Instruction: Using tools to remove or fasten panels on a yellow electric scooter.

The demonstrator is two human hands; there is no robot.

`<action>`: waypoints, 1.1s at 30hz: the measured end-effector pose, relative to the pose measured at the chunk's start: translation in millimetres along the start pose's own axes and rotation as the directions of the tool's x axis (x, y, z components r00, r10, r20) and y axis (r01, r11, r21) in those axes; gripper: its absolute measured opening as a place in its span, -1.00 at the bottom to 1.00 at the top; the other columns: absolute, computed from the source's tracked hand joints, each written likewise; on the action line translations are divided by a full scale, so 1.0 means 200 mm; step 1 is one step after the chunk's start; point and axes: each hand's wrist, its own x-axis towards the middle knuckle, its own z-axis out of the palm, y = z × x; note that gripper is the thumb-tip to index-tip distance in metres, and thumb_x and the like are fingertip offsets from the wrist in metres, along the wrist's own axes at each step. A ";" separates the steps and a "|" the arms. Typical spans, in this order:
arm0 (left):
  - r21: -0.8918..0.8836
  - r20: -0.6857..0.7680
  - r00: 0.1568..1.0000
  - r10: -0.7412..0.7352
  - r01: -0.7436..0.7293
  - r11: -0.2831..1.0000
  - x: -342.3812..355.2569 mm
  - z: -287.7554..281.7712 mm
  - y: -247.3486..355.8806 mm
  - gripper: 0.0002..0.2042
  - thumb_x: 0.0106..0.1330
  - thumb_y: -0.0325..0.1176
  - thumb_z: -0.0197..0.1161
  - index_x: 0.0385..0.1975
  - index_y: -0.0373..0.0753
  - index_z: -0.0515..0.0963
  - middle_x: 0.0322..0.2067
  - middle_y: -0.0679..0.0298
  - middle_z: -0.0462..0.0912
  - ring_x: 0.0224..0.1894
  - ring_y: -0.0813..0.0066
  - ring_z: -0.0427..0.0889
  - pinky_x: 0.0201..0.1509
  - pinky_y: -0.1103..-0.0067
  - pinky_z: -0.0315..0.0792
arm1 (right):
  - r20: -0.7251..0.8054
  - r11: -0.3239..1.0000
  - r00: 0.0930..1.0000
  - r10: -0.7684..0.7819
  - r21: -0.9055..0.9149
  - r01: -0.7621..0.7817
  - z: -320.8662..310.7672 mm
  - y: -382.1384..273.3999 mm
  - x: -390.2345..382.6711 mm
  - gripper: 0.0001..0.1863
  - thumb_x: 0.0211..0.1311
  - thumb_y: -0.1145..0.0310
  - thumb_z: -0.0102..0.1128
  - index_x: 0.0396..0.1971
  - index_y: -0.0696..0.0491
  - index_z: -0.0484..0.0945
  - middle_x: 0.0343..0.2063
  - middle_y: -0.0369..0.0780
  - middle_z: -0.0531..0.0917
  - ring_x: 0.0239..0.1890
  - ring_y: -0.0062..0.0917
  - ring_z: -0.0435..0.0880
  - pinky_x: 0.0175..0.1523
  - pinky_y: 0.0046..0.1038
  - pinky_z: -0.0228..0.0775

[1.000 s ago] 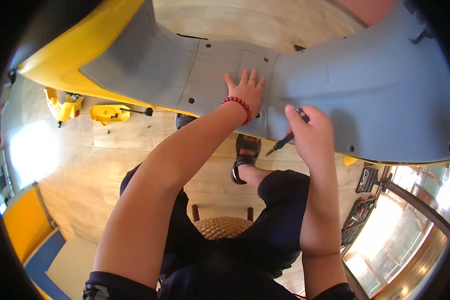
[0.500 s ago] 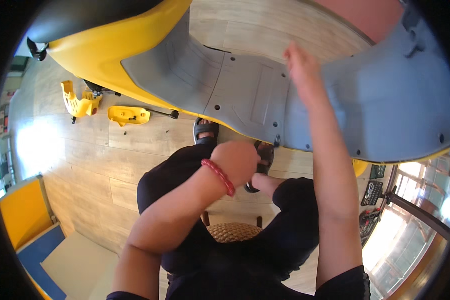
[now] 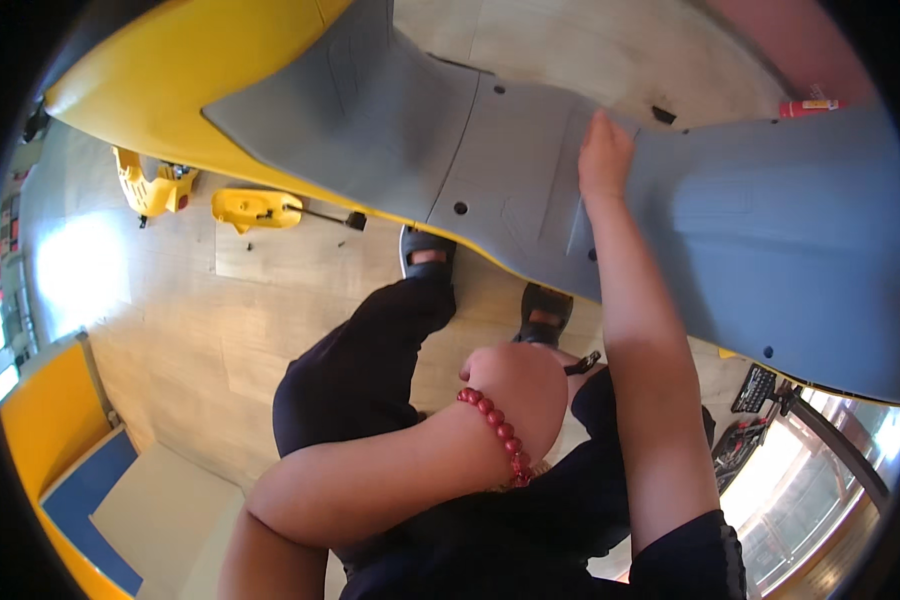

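My left hand (image 3: 515, 385), with a red bead bracelet at the wrist, is closed on a black-handled tool (image 3: 584, 363), apparently a screwdriver, low over my legs. My right hand (image 3: 602, 155) reaches across the grey floorboard (image 3: 510, 165) of a yellow scooter body (image 3: 240, 45) to near its far edge. Its fingers are bent together; I cannot make out what, if anything, they hold. Dark holes (image 3: 460, 208) dot the grey plastic.
Yellow plastic parts (image 3: 255, 208) lie on the wooden floor (image 3: 190, 330) at left. My sandaled feet (image 3: 428, 250) are below the scooter. Black tool cases (image 3: 752, 390) sit at right, a red cylinder (image 3: 808, 106) beyond the scooter. Coloured boards (image 3: 50, 380) stand lower left.
My left hand has left the floorboard and dropped to my legs, now gripping the tool that my right hand held. My right hand has moved up to the floorboard's far side.
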 end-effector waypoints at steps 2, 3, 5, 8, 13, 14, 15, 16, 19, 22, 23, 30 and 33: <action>0.102 -0.058 0.993 0.107 -0.101 0.990 0.01 0.04 0.00 -0.88 0.00 -0.42 0.19 -0.50 -0.29 0.63 -0.48 0.11 0.65 -0.33 0.23 0.67 -0.30 0.44 0.53 | -0.019 0.985 0.995 -0.098 -0.145 0.095 -0.02 -0.03 0.08 -0.57 0.28 0.22 -0.02 -0.74 0.14 0.30 -0.76 -0.37 0.29 -0.64 -0.67 0.25 -0.52 -0.50 0.08; 0.098 -0.052 0.993 0.105 -0.100 0.990 0.00 0.05 0.01 -0.88 0.00 -0.42 0.19 -0.50 -0.29 0.63 -0.48 0.11 0.65 -0.33 0.23 0.67 -0.30 0.44 0.53 | -0.016 0.946 0.986 -0.166 -0.284 0.155 -0.02 -0.02 0.07 -0.57 0.28 0.22 -0.01 -0.74 0.12 0.28 -0.77 -0.39 0.27 -0.65 -0.68 0.22 -0.53 -0.51 0.06; 0.021 -0.016 1.000 0.007 -0.006 1.000 0.03 0.05 0.00 -0.88 0.00 -0.42 0.19 -0.51 -0.28 0.64 -0.48 0.13 0.65 -0.31 0.24 0.67 -0.31 0.45 0.53 | 0.055 0.973 0.982 -0.182 -0.133 0.188 0.02 -0.24 0.05 -0.59 0.29 0.22 -0.02 -0.75 0.05 0.29 -0.78 -0.39 0.27 -0.69 -0.68 0.23 -0.59 -0.54 0.02; 0.050 0.066 0.998 0.017 -0.020 0.999 0.01 0.01 0.04 -0.87 0.02 -0.42 0.19 -0.49 -0.27 0.64 -0.46 0.13 0.65 -0.30 0.25 0.67 -0.32 0.46 0.53 | 0.109 0.976 0.975 -0.194 0.119 0.181 -0.03 -0.40 -0.06 -0.59 0.29 0.22 -0.02 -0.78 -0.02 0.29 -0.80 -0.39 0.27 -0.74 -0.69 0.26 -0.66 -0.58 -0.02; 0.064 0.065 0.997 0.051 -0.055 0.996 0.03 0.02 0.05 -0.84 0.05 -0.40 0.19 -0.41 -0.27 0.64 -0.39 0.13 0.66 -0.28 0.25 0.67 -0.31 0.42 0.53 | 0.060 0.998 0.998 0.009 0.068 -0.013 -0.01 -0.02 -0.03 -0.60 0.28 0.20 -0.01 -0.76 0.01 0.33 -0.79 -0.37 0.31 -0.75 -0.68 0.28 -0.66 -0.58 0.04; 0.056 0.129 0.992 0.018 -0.025 0.998 0.04 0.00 0.07 -0.82 0.06 -0.39 0.20 -0.37 -0.28 0.64 -0.35 0.13 0.66 -0.26 0.24 0.67 -0.30 0.40 0.54 | 0.108 0.991 0.993 -0.053 -0.117 0.066 0.00 -0.01 0.00 -0.58 0.27 0.17 -0.02 -0.76 0.03 0.36 -0.80 -0.32 0.38 -0.72 -0.54 0.32 -0.59 -0.44 0.11; 0.052 0.137 0.990 0.017 -0.024 0.998 0.05 0.02 0.09 -0.82 0.06 -0.39 0.20 -0.37 -0.28 0.64 -0.35 0.13 0.66 -0.26 0.24 0.67 -0.30 0.40 0.54 | 0.168 0.946 0.982 -0.091 -0.295 0.138 0.01 0.01 -0.02 -0.56 0.27 0.14 -0.03 -0.77 0.06 0.40 -0.80 -0.27 0.46 -0.70 -0.41 0.36 -0.52 -0.31 0.19; 0.081 0.196 0.981 0.002 -0.018 0.997 0.06 0.04 0.09 -0.80 0.06 -0.39 0.20 -0.33 -0.28 0.64 -0.32 0.13 0.66 -0.24 0.24 0.66 -0.28 0.35 0.54 | 0.171 0.947 0.981 -0.087 -0.292 0.135 0.04 -0.05 -0.05 -0.56 0.27 0.14 -0.03 -0.77 0.06 0.40 -0.80 -0.27 0.46 -0.70 -0.41 0.36 -0.52 -0.31 0.19; 0.120 0.256 0.966 -0.023 -0.008 0.993 0.07 0.04 0.11 -0.76 0.07 -0.38 0.20 -0.26 -0.28 0.63 -0.25 0.12 0.66 -0.19 0.23 0.65 -0.24 0.28 0.54 | 0.318 0.679 0.948 -0.027 -0.690 0.251 0.06 -0.17 -0.13 -0.65 0.27 0.09 -0.05 -0.44 0.03 0.60 -0.42 -0.15 0.64 -0.32 -0.26 0.58 -0.20 -0.16 0.34; 0.122 0.302 0.951 -0.066 0.030 0.992 0.07 0.02 0.13 -0.62 0.07 -0.19 0.27 -0.11 -0.21 0.58 -0.11 0.25 0.61 -0.03 0.34 0.56 -0.03 0.19 0.42 | 0.510 0.191 0.745 -0.430 -0.755 0.627 0.04 -0.12 -0.22 -0.51 0.31 0.01 -0.16 0.10 -0.04 0.42 0.13 -0.13 0.42 0.21 -0.33 0.34 0.22 -0.04 0.10; 0.119 0.341 0.935 -0.102 0.064 0.991 0.07 0.01 0.13 -0.48 0.07 -0.01 0.33 0.01 -0.13 0.52 0.00 0.39 0.57 0.11 0.44 0.48 0.16 0.14 0.31 | 0.529 0.194 0.821 -0.216 -0.801 0.567 0.04 -0.11 -0.24 -0.44 0.31 -0.03 -0.21 0.23 -0.07 0.22 0.25 -0.18 0.19 0.32 -0.36 0.11 0.30 -0.01 -0.13; 0.145 0.479 0.870 -0.119 0.055 0.988 0.11 0.06 0.09 -0.51 0.03 -0.04 0.36 -0.01 -0.03 0.55 0.04 0.35 0.54 0.07 0.33 0.52 0.15 0.12 0.32 | 0.554 0.179 0.832 0.016 -0.820 0.543 0.02 -0.13 -0.24 -0.34 0.31 -0.07 -0.25 0.33 -0.08 0.07 0.37 -0.23 0.03 0.41 -0.36 -0.05 0.40 -0.05 -0.30; 0.138 0.302 0.952 0.048 -0.093 0.986 0.05 -0.01 0.08 -0.77 0.02 -0.37 0.20 -0.32 -0.24 0.66 -0.28 0.22 0.68 -0.22 0.26 0.66 -0.24 0.32 0.54 | 0.575 0.300 0.788 0.220 -0.808 0.507 -0.11 -0.22 -0.19 -0.37 0.30 -0.01 -0.15 0.29 -0.01 0.17 0.34 -0.16 0.09 0.37 -0.30 0.05 0.38 -0.09 -0.16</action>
